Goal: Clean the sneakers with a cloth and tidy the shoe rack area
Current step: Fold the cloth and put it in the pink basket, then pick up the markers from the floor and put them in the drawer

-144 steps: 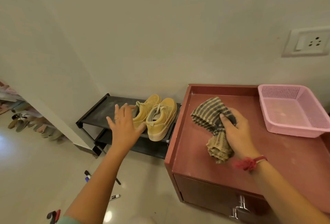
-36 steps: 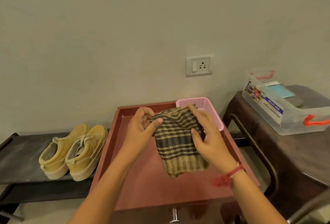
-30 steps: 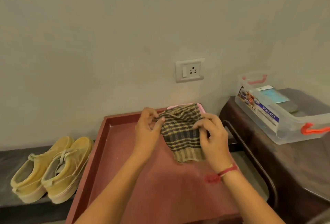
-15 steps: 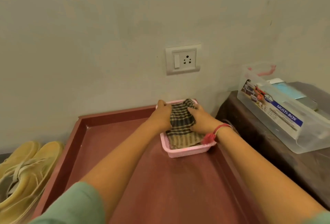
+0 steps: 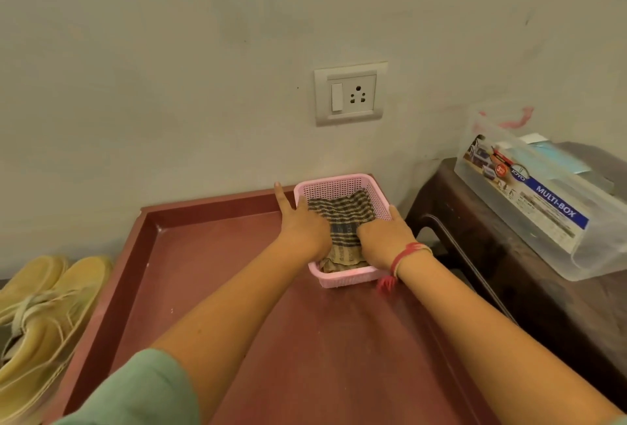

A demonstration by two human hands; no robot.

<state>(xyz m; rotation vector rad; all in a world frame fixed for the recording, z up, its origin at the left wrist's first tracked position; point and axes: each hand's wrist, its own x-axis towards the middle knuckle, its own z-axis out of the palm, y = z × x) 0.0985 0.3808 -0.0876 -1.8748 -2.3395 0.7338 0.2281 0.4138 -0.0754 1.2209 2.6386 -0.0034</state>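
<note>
Now I see the checked cloth (image 5: 342, 217) lying folded inside the pink basket (image 5: 339, 181), which sits at the back right corner of the red cabinet top (image 5: 237, 289). Both hands are down in the basket on the cloth. The left hand (image 5: 302, 226) lies flat on its left edge, one finger stretched out past the basket rim. The right hand (image 5: 383, 238) covers its right edge with the fingers bent down out of sight, so I cannot tell whether they pinch it. The yellow sneakers (image 5: 40, 306) sit well apart at far left.

Green sleeve (image 5: 135, 390) L, red thread band (image 5: 405, 252) R.
</note>
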